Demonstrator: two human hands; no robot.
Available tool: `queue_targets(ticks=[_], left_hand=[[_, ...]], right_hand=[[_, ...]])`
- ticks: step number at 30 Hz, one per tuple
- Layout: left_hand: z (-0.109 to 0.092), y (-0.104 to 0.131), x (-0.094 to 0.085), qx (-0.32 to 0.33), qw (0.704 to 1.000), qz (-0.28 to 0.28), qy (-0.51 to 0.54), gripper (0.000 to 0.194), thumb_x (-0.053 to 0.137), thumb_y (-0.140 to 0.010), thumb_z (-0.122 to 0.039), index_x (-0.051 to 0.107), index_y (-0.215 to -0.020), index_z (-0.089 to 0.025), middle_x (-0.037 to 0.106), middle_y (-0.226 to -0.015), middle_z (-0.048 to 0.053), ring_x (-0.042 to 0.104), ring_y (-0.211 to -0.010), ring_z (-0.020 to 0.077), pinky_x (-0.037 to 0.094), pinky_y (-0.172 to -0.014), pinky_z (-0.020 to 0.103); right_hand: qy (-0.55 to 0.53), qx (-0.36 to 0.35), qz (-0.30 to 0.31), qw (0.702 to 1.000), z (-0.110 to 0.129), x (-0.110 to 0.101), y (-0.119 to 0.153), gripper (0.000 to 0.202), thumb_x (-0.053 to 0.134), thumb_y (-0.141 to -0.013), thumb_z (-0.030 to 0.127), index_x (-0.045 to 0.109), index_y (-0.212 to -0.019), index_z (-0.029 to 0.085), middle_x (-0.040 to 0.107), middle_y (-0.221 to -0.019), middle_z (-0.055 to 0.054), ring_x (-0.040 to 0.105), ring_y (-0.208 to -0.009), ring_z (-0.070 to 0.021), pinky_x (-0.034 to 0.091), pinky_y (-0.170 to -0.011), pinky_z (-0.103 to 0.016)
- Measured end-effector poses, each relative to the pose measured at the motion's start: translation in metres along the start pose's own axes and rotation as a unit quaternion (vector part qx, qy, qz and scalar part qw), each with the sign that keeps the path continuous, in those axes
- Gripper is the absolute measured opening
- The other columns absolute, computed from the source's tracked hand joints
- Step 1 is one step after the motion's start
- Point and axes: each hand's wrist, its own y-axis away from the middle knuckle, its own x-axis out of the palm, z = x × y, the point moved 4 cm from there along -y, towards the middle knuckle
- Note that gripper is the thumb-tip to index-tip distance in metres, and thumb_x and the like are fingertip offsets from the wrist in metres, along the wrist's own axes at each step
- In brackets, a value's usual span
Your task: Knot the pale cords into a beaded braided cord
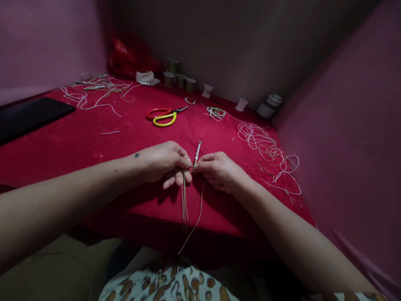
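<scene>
Between my hands is a narrow knotted cord bracelet (pixel 197 153), pale with some green, its far end pointing away from me across the red cloth. My left hand (pixel 175 164) pinches the cords at the bracelet's near end with thumb and forefinger. Several thin green cords (pixel 184 200) hang from those fingers past the table's front edge. On the other side, my right hand (pixel 216 169) pinches a cord close to the same spot, fingertips almost meeting the left ones. One loose green cord (pixel 200 209) trails down below it. The knot itself is partly hidden by my fingers.
Scissors (pixel 166 117) with red and yellow handles lie beyond my hands. Tangled cords (pixel 257 136) spread at right, more cords (pixel 100 90) at far left. Thread spools (pixel 181 81) and a white-lidded jar (pixel 270 105) stand along the back. A dark flat device (pixel 34 117) lies left.
</scene>
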Motion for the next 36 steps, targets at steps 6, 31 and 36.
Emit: queue_targets(ticks=[6,31,36], left_hand=[[-0.009,0.007,-0.010,0.001,0.987,-0.034,-0.154,0.020,0.054,-0.075,-0.023,0.061,-0.057,-0.017,0.055,-0.039,0.001,0.039,-0.025,0.0088,0.026,-0.027,0.020],[-0.001,0.069,0.063,0.262,0.887,0.104,-0.365,0.023,0.056,-0.077,-0.020,0.056,-0.054,-0.022,0.059,-0.051,0.000,0.049,-0.044,0.0115,0.033,-0.044,0.023],[-0.010,0.031,0.001,0.076,0.985,-0.132,-0.075,0.011,0.055,-0.079,-0.021,0.063,-0.085,-0.016,0.060,-0.044,0.000,0.050,-0.030,0.0127,0.036,-0.032,0.021]], right_hand=[[0.017,-0.006,-0.007,1.000,0.000,0.000,0.001,0.019,0.060,-0.076,0.017,0.045,-0.064,0.018,0.028,-0.040,0.011,0.021,-0.027,-0.0024,0.013,-0.026,-0.017],[-0.039,-0.029,0.026,0.998,-0.003,-0.007,-0.001,0.013,0.058,-0.072,0.011,0.049,-0.064,0.016,0.033,-0.043,0.009,0.023,-0.031,-0.0023,0.014,-0.028,-0.015],[-0.032,-0.058,0.036,0.997,-0.003,-0.007,0.000,0.016,0.059,-0.072,0.013,0.047,-0.061,0.017,0.032,-0.043,0.009,0.025,-0.031,-0.0028,0.016,-0.027,-0.016]])
